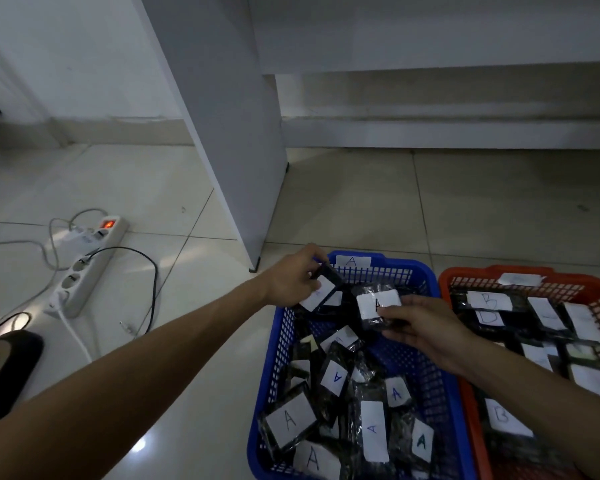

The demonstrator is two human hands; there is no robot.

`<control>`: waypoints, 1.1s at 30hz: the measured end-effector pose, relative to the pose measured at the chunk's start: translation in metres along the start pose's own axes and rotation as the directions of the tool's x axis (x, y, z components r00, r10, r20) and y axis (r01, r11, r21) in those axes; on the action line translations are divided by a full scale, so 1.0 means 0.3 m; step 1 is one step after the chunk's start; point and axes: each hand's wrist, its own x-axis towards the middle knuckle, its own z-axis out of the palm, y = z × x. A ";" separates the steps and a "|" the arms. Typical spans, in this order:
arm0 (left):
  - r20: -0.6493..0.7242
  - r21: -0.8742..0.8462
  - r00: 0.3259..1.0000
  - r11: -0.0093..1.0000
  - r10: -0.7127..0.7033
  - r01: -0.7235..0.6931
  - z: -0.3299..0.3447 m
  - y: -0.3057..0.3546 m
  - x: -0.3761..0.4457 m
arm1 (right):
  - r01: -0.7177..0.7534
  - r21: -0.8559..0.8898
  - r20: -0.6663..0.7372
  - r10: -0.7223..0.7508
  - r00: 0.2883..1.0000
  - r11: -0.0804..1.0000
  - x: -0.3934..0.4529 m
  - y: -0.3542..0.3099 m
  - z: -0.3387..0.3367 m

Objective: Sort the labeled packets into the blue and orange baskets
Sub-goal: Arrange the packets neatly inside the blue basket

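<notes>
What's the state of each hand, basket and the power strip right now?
left hand: holds a packet over the blue basket
right hand: holds an A-labeled packet
blue basket: holds A packets
orange basket: holds B packets
power strip: switch lit red

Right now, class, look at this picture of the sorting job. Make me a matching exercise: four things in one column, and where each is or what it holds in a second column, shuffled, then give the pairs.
Column one:
1. blue basket
2. orange basket
3. left hand
4. power strip

Column two:
a. on the tiled floor, switch glowing red
b. pinches a packet over the far corner of the A basket
c. holds packets labelled B
d. holds packets labelled A

Pairs: 1-d, 2-c, 3-b, 4-a
</notes>
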 end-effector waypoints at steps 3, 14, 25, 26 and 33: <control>0.034 0.108 0.990 0.985 0.134 -0.137 0.010 0.017 0.046 | 0.036 0.004 -0.060 -0.035 0.998 0.999 0.016 0.004 0.006; -0.105 0.506 0.959 0.844 0.264 -0.177 0.105 -0.068 0.082 | 0.147 -0.034 -0.070 -0.149 0.986 0.989 0.015 0.009 -0.024; 0.050 0.541 0.982 0.821 0.184 -0.181 0.099 -0.103 0.083 | 0.141 -0.136 -0.053 -0.150 0.987 0.981 0.031 0.016 -0.023; 0.068 0.531 0.983 0.828 0.169 -0.179 0.091 -0.101 0.087 | 0.143 -0.143 -0.053 -0.152 0.987 0.979 0.031 0.016 -0.025; -0.009 0.446 0.971 0.870 0.239 -0.210 0.134 -0.050 0.074 | 0.158 -0.205 -0.026 -0.167 0.986 0.966 0.014 0.024 -0.031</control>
